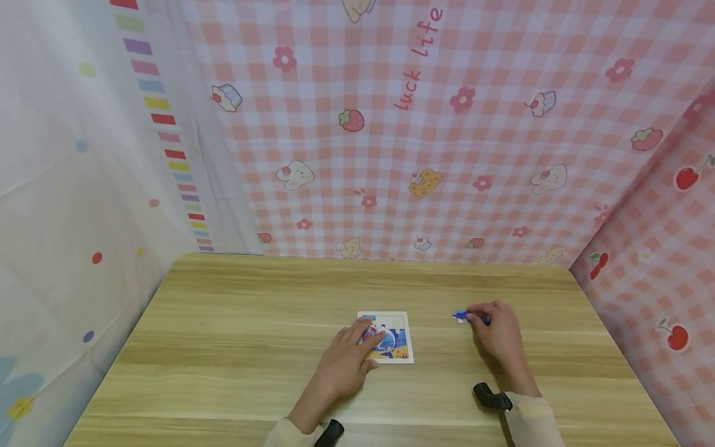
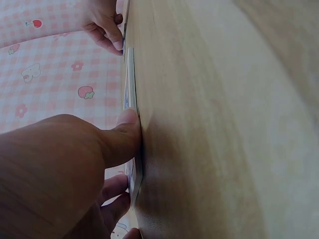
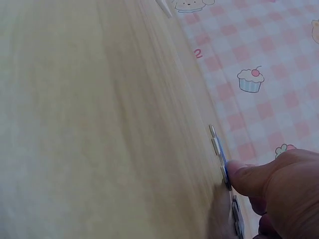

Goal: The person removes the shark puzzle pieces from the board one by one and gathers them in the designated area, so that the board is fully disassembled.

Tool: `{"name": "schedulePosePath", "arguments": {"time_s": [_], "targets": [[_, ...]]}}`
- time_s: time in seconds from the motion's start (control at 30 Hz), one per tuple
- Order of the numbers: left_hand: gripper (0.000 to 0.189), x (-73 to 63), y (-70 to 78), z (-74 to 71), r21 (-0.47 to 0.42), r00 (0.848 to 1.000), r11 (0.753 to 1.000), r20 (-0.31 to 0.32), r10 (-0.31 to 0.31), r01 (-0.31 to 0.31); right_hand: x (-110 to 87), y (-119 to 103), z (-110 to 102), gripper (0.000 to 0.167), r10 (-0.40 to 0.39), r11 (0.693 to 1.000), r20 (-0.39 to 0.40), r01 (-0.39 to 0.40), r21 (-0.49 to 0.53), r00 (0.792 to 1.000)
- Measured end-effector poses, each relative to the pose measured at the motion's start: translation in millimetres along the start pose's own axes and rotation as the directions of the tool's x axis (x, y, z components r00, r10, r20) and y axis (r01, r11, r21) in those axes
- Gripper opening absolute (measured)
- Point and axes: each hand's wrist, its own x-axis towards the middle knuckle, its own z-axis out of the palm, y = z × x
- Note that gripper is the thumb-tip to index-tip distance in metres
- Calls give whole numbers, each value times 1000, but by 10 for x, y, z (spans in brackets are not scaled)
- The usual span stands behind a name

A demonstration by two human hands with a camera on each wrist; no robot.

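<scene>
A small square puzzle board point(image 1: 398, 338) with a colourful picture lies flat at the middle of the wooden table point(image 1: 234, 323). My left hand point(image 1: 370, 335) rests on its left half with straight fingers. In the left wrist view the left hand's thumb point(image 2: 124, 130) presses on the board's thin edge point(image 2: 129, 82). To the right, my right hand point(image 1: 476, 317) pinches a small blue puzzle piece point(image 1: 459, 316) that lies on the table. In the right wrist view its thumb point(image 3: 246, 178) sits against the blue puzzle piece point(image 3: 223, 160), with another flat piece point(image 3: 238, 219) just below it.
Pink checked cloth point(image 1: 447, 136) with cartoon prints hangs behind and to the right of the table. White dotted cloth point(image 1: 67, 205) closes the left side. Black wrist mounts point(image 1: 491, 397) sit on both forearms near the table's front edge.
</scene>
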Motion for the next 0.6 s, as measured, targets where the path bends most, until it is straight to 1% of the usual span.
{"name": "schedulePosePath", "arguments": {"time_s": [0.13, 0.3, 0.5, 0.6], "targets": [[55, 6, 12, -3, -1, 1000, 1000, -6, 8, -8, 1, 13, -21, 13, 2, 1000, 5, -2, 4, 1000], [54, 6, 18, 3, -14, 1000, 1000, -20, 18, -19, -21, -2, -48, 13, 0, 1000, -19, 0, 17, 1000], [53, -13, -1, -3, -39, 999, 999, -35, -2, 1, -65, -142, -51, 12, -34, 995, -52, 39, 91, 998], [52, -14, -5, -6, -51, 999, 999, -49, 4, -6, -99, -214, -49, 11, -56, 989, -62, 64, 134, 996]]}}
